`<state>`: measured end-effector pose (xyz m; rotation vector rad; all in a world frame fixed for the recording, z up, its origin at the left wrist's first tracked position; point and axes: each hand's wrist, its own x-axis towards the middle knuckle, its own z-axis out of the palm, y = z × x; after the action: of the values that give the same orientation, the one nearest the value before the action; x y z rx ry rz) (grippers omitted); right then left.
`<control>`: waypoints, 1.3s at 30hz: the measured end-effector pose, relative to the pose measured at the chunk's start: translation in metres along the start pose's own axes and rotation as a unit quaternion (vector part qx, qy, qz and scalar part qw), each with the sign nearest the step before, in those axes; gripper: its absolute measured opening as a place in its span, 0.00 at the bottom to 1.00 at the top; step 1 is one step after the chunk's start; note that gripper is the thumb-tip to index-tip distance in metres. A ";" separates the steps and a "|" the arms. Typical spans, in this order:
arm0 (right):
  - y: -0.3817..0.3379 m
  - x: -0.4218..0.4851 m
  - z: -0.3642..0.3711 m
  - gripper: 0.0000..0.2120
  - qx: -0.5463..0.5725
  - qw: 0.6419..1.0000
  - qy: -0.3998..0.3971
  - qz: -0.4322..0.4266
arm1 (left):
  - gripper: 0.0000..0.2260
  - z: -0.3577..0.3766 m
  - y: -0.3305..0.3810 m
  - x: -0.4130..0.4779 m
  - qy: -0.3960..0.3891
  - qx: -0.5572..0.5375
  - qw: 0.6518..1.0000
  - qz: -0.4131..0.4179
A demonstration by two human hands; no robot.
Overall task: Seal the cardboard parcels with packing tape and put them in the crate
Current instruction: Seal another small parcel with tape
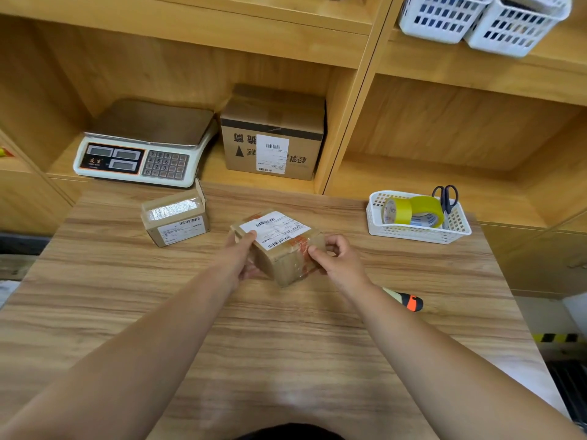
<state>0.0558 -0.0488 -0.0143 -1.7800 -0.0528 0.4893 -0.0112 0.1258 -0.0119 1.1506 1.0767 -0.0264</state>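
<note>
One shelving unit (444, 122) of pale wood is seen behind one wood-grain worktop (286, 344). In the unit's lower left bay, one weighing scale (143, 147) and one large carton (273, 134) with a white label are stood side by side, just beyond the worktop's far edge. Two white upper baskets (441, 17) are placed touching on a higher shelf at the right.

Near the worktop's far right corner one white tray basket (413, 231) is set. In it are held two yellow tape rolls (397, 211), leaning on each other, and one pair of scissors (446, 198), handles up.

Two cardboard parcels are counted on the worktop, each with one barcode label. The second parcel (176, 219) is stood near the far edge, left of centre, with one end flap raised. The held parcel (279, 249) is found in the middle of the far half, tilted; whether it is rested on the surface cannot be told.

Two bare hands are shown. The parcel's left end is gripped by the left hand (241, 255), thumb laid on the label. Its taped right end is pinched by the right hand (333, 258), fingers curled.

One tool (409, 301) with an orange and black end is laid toward the right edge, partly hidden by the right forearm.
</note>
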 end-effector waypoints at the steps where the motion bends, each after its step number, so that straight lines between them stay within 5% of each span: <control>1: 0.001 0.000 -0.001 0.08 -0.003 1.000 0.006 -0.001 | 0.25 0.000 -0.001 0.001 0.000 0.024 1.000 0.009; 5: 0.003 0.000 -0.002 0.12 -0.034 0.999 -0.004 -0.003 | 0.16 0.002 -0.001 0.005 -0.030 0.119 0.990 0.068; 8: 0.004 0.001 -0.004 0.23 -0.082 0.996 -0.027 -0.013 | 0.18 0.004 0.001 0.004 -0.073 0.111 0.987 0.095; 13: -0.003 -0.003 -0.010 0.27 -0.075 0.997 -0.020 -0.001 | 0.31 0.000 0.002 0.009 -0.113 0.129 0.975 0.141; 19: 0.001 -0.006 -0.009 0.45 -0.041 0.997 -0.058 -0.037 | 0.26 0.002 -0.009 0.004 -0.096 0.146 0.963 0.206; 24: 0.002 -0.003 -0.018 0.36 -0.071 0.997 0.015 -0.031 | 0.22 0.005 -0.014 0.008 -0.093 0.181 0.954 0.220; 29: 0.014 0.003 -0.025 0.18 0.027 0.998 0.047 0.033 | 0.35 0.000 -0.024 0.018 0.003 0.307 0.933 0.188; 33: 0.033 0.004 -0.029 0.18 0.062 0.992 0.046 0.104 | 0.38 -0.002 -0.041 0.022 0.046 0.334 0.939 0.073; 39: 0.057 0.001 -0.032 0.20 0.042 0.976 -0.011 0.213 | 0.35 0.005 -0.063 0.020 0.054 0.277 0.956 0.076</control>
<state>0.0553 -0.0938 -0.0624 -1.7032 0.3368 0.8044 -0.0299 0.1023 -0.0708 1.7560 1.1072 -0.1545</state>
